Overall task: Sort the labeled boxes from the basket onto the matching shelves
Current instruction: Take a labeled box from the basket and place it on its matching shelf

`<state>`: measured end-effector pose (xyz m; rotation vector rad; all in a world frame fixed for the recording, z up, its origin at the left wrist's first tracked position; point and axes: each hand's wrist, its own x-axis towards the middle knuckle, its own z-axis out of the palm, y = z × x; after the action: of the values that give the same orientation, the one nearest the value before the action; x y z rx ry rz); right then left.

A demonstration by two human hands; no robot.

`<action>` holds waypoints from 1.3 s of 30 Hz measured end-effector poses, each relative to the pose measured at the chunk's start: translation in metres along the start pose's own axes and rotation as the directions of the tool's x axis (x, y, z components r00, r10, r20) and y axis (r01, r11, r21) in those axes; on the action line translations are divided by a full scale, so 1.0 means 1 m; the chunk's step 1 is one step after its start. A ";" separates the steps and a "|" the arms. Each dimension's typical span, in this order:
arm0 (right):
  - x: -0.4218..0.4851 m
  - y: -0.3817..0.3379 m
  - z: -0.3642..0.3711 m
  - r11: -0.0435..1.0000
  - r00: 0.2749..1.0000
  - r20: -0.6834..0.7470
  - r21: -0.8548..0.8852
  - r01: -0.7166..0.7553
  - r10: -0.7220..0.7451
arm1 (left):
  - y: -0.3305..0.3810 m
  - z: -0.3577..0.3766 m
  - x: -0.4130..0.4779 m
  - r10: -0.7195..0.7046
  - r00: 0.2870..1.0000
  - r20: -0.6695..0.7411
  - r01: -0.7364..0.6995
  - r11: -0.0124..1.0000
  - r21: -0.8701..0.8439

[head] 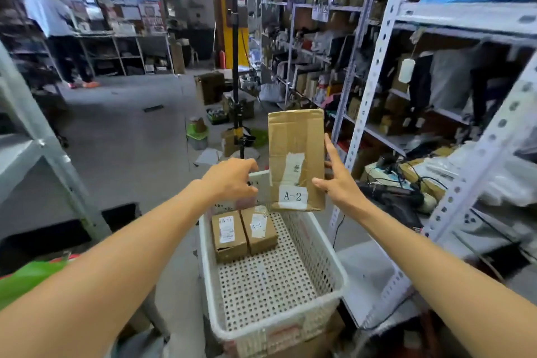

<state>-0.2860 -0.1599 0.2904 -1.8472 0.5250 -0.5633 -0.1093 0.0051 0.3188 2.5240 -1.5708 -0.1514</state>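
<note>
A tall cardboard box (296,136) labelled A-2 stands upright in the air above the far end of the white perforated basket (325,250). My right hand (338,180) holds it at its lower right edge, thumb on the front and fingers up the side. My left hand (232,177) hovers at the basket's far rim with fingers loosely curled, a small gap left of the box. Two small cardboard boxes labelled A-1 (229,237) (260,229) lie side by side on the basket floor at its far end.
White metal shelving (374,67) packed with parcels runs along the right, with cables and bags on its low shelf (406,183). Another grey rack (37,136) stands at the left. A black tripod pole (236,67) and floor clutter lie ahead. A person (55,23) stands far left.
</note>
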 end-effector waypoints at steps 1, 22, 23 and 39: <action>-0.012 -0.004 -0.002 1.000 1.000 -0.017 0.006 -0.001 0.001 | 0.005 0.000 -0.006 0.019 1.000 0.013 -0.019 1.000 -0.004; -0.261 -0.005 -0.122 0.992 0.929 -0.350 0.035 -0.119 0.124 | 0.179 0.048 -0.061 0.333 0.924 0.190 -0.337 0.942 -0.013; -0.271 -0.007 -0.133 0.993 0.916 -0.383 0.030 -0.116 0.119 | 0.193 0.048 -0.059 0.347 0.918 0.193 -0.352 0.936 -0.007; -0.507 -0.013 -0.357 0.979 0.635 -0.762 -0.009 -0.206 0.126 | 0.567 0.081 -0.075 0.763 0.623 0.173 -0.778 0.628 0.029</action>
<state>-0.9023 -0.1146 0.3456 -1.5522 1.2954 -1.2209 -0.6554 -0.1800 0.3484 1.6656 -2.6246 -0.1399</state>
